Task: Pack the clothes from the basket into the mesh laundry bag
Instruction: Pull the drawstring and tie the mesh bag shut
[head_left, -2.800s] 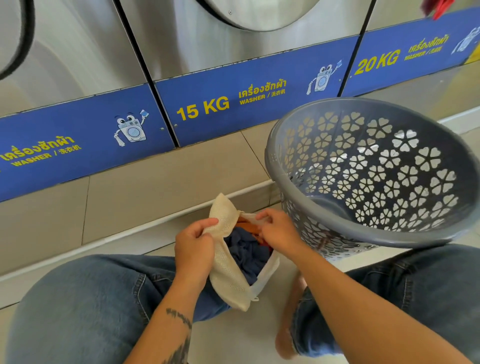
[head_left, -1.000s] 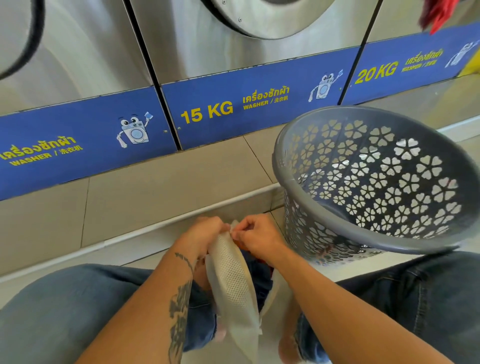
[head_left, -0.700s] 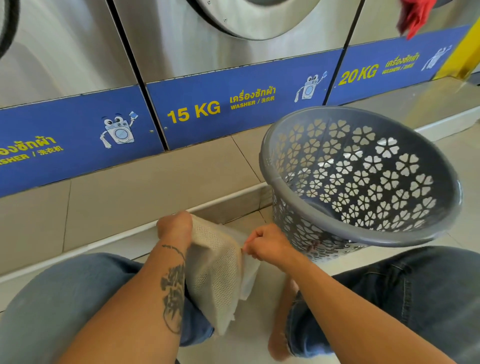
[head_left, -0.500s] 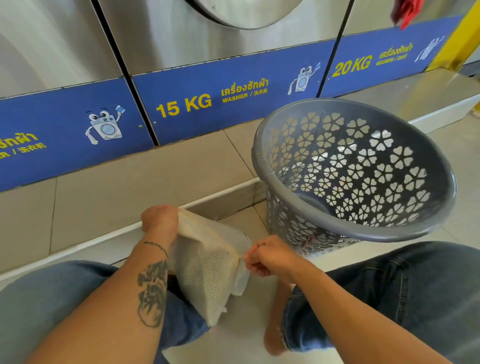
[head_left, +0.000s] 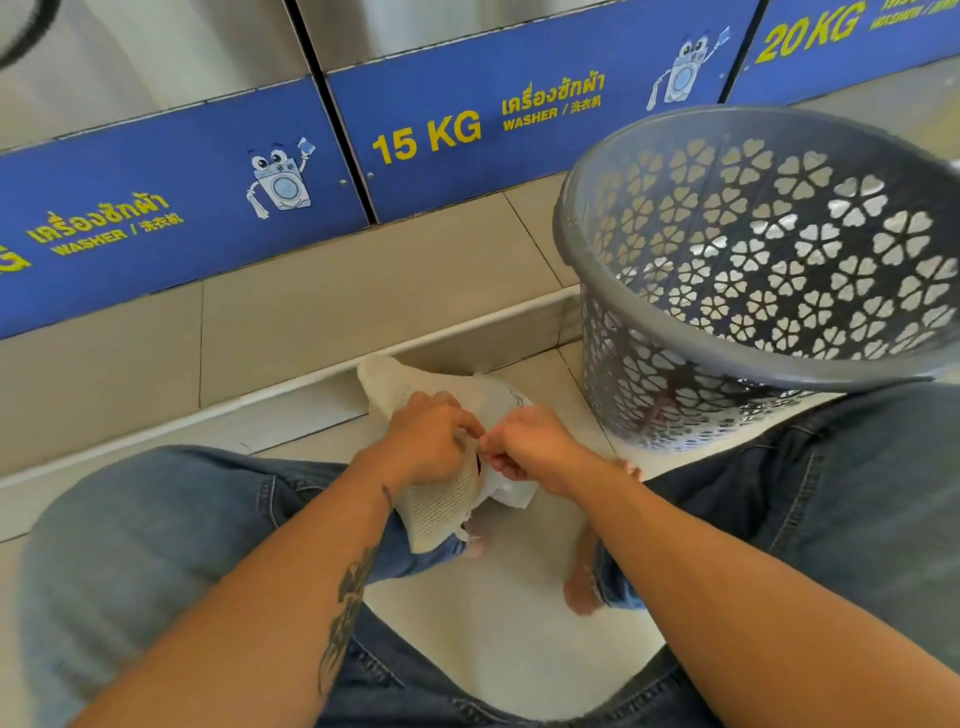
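Both grips, left hand and right hand, pinch the mesh laundry bag below "15 KG WASHER".

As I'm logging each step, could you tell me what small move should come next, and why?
Probably draw the closure shut: the left hand grips the cream mesh laundry bag, the right hand pinches at its opening, and no clothes show in the grey perforated plastic basket.

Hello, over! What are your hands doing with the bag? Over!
Left hand gripping mesh bag. Right hand pinching bag's edge beside it. Basket looks empty. Nothing in the way.
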